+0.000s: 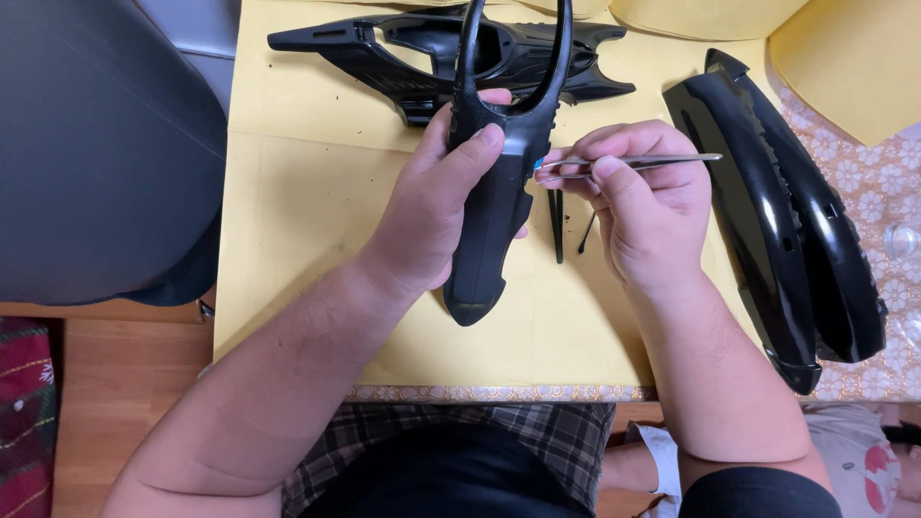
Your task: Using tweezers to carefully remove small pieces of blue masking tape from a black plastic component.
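Observation:
My left hand [432, 206] grips a long glossy black plastic model part [494, 206] with a forked upper end, held upright above the yellow paper. My right hand [648, 206] pinches metal tweezers [633, 161] that lie horizontal, their tips pointing left at the part's right edge, where a tiny blue piece [537, 165] shows. Two thin black sticks [561, 225] lie on the paper between my hands.
A black open-frame model body [384, 53] lies at the top of the yellow paper [297, 201]. Two long curved black shells [777, 211] rest at the right on a flower-patterned cloth [883, 182]. A dark chair [96, 144] stands at left.

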